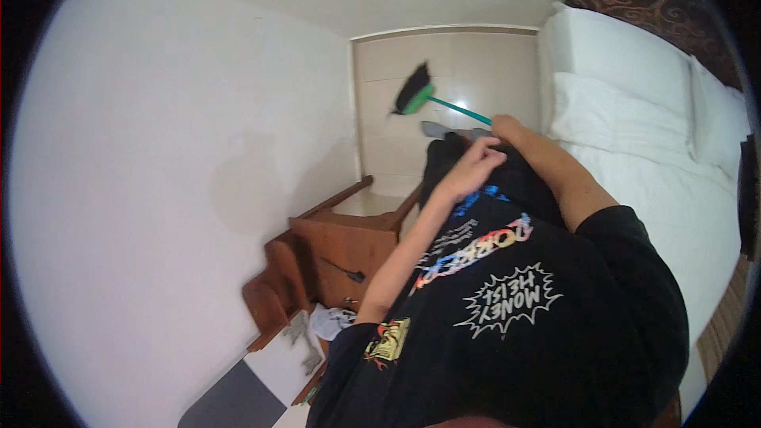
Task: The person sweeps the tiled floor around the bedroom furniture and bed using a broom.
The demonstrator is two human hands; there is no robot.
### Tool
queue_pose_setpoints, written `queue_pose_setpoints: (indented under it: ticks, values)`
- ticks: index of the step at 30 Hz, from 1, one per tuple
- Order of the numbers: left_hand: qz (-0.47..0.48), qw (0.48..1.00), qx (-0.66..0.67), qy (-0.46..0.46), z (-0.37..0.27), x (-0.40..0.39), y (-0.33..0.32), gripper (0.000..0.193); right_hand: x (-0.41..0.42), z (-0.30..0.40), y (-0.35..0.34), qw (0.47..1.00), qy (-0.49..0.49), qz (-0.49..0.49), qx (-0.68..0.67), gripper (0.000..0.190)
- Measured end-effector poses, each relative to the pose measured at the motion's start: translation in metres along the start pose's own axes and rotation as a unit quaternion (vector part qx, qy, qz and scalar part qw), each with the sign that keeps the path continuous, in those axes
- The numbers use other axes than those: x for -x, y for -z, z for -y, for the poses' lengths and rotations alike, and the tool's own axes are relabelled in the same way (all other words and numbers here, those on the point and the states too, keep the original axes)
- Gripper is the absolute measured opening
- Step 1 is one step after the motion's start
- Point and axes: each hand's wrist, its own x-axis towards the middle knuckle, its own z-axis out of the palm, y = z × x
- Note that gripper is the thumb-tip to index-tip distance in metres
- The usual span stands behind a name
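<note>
My right hand (506, 127) is closed around the green handle of a broom (464, 110). Its head, with a green base (418, 100) and black bristles (412, 87), is down at the tiled floor (392, 59), left of the hand. Just below my right hand is my left hand (475, 163), its fingers loosely curled and apart with nothing visible in them. It hovers before my black printed T-shirt (505, 303). Where the upper end of the broom handle goes is hidden behind my right hand and arm.
White walls (148, 101) meet the floor at the left and far side. A bed with white sheets (642, 190) and a dark patterned headboard (630, 6) stands at right. To the left is a brown wooden table (339, 244) with a dark brush-like object (352, 275) and white cloth (327, 321).
</note>
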Motion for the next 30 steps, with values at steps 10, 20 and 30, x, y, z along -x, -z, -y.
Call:
queue_pose_setpoints:
  ticks: [10,20,30]
  values:
    - [0.016,0.999,-0.034,-0.017,0.016,0.014,-0.002,0.042,0.026,0.004,0.005,0.995,-0.086,0.051,-0.017,0.033]
    - [0.053,0.996,-0.064,-0.019,0.04,0.046,-0.006,0.038,0.05,0.033,-0.018,0.996,-0.088,-0.02,-0.028,0.035]
    - [0.026,0.999,-0.025,-0.03,0.109,0.144,-0.016,0.038,0.101,0.059,-0.089,0.991,-0.119,-0.051,-0.043,0.032]
